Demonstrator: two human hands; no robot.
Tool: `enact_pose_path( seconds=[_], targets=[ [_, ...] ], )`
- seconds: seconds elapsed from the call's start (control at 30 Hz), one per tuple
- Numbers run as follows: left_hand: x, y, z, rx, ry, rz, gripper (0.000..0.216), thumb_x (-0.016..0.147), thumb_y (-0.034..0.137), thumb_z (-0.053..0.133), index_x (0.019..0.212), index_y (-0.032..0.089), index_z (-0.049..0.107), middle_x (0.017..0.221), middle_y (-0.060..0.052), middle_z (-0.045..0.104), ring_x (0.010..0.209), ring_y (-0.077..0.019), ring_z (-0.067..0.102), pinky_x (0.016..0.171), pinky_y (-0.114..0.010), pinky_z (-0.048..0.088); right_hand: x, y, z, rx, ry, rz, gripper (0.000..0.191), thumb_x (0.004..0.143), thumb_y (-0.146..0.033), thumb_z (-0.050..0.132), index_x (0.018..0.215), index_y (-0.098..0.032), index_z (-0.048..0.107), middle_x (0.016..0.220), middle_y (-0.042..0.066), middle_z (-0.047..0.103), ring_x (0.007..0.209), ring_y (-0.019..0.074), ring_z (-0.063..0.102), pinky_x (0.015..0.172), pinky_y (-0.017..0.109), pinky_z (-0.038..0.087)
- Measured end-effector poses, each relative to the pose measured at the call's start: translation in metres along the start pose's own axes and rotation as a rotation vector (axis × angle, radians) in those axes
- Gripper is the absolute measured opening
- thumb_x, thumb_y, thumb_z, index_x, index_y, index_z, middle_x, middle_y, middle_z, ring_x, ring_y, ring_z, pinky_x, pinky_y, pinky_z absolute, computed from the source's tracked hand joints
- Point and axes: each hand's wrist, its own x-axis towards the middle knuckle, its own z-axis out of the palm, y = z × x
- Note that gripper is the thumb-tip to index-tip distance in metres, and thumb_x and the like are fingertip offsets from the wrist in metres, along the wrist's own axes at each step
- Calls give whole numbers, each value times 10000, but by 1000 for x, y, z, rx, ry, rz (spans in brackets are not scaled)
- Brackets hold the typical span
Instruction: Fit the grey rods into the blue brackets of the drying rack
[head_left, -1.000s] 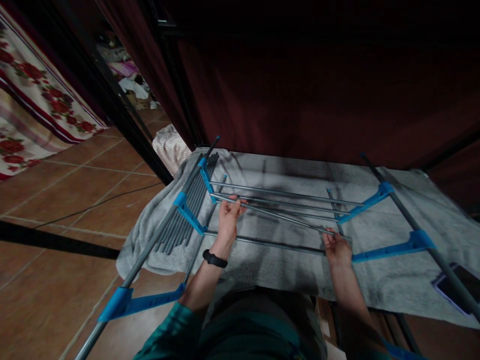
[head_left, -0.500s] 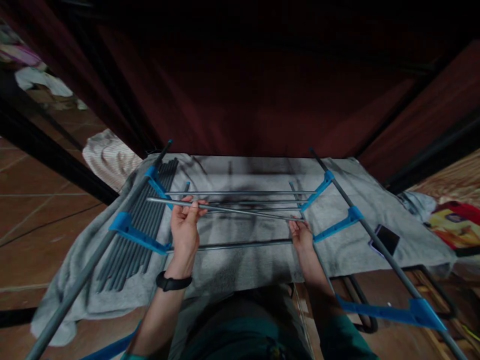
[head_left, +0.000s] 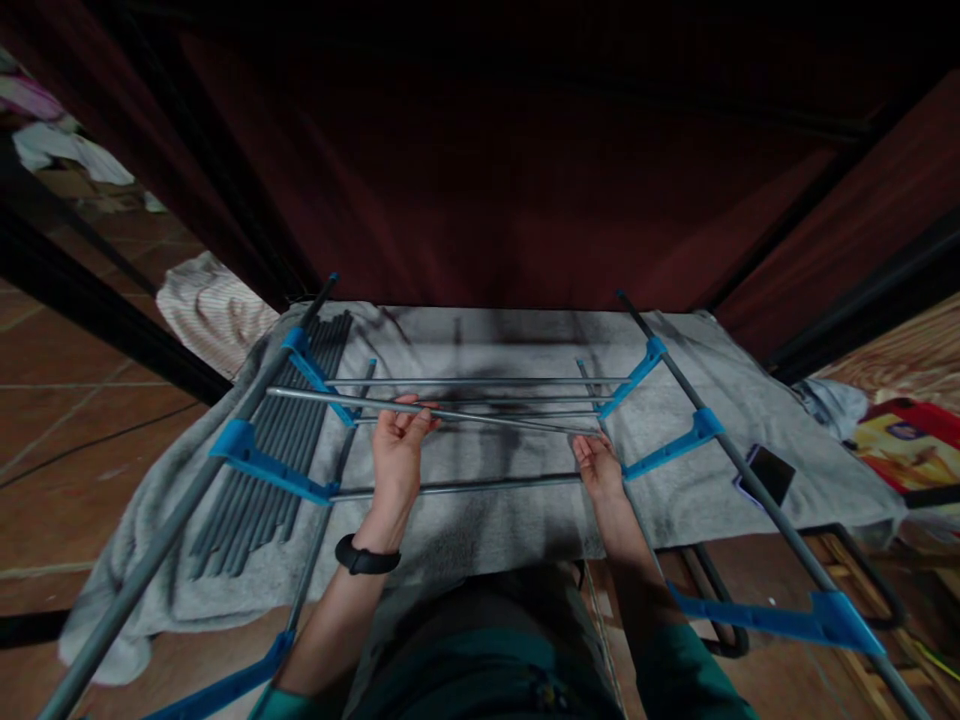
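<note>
A thin grey metal tube (head_left: 495, 421) slants across the rack frame, its left end higher and nearer to me. My left hand (head_left: 397, 445) pinches it left of its middle, while my right hand (head_left: 598, 462) grips its right end with the fingertips. Around both hands stands a partly assembled rack of grey poles with blue plastic brackets (head_left: 274, 475). Crossbars (head_left: 495, 487) join the left and right brackets below and beyond the held tube. Beside my right hand is a right-hand blue bracket (head_left: 671, 445); whether the tube's end touches it I cannot tell.
Several loose grey tubes (head_left: 262, 480) lie side by side on the grey blanket (head_left: 465, 540) at the left. A phone (head_left: 766, 474) rests on the blanket at the right, by a rack pole. Dark red panels (head_left: 495, 200) rise behind.
My left hand has slid to the right along the tube, toward its middle. The tube has shifted slightly left in view, and my right hand stays at its right end.
</note>
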Motion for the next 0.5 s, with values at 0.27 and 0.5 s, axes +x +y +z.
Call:
enact_pose_path(
  seconds=[0.27, 0.5],
  targets=[
    [1, -12, 5, 19, -10, -30, 302, 692, 292, 885, 889, 196, 676, 842, -14, 732, 765, -148, 691, 716, -268, 577, 1, -2, 1, -11, 35, 33, 215, 806, -112, 699, 750, -230, 528, 660, -71, 629, 624, 77, 659, 658, 193, 620],
    [-1, -25, 3, 37, 12, -82, 354, 658, 351, 919, 854, 182, 677, 770, 14, 700, 688, -124, 671, 700, -264, 577, 3, -1, -1, -49, -6, 33, 245, 833, -212, 767, 767, -244, 533, 686, -75, 644, 653, 76, 673, 744, 219, 638]
  ],
)
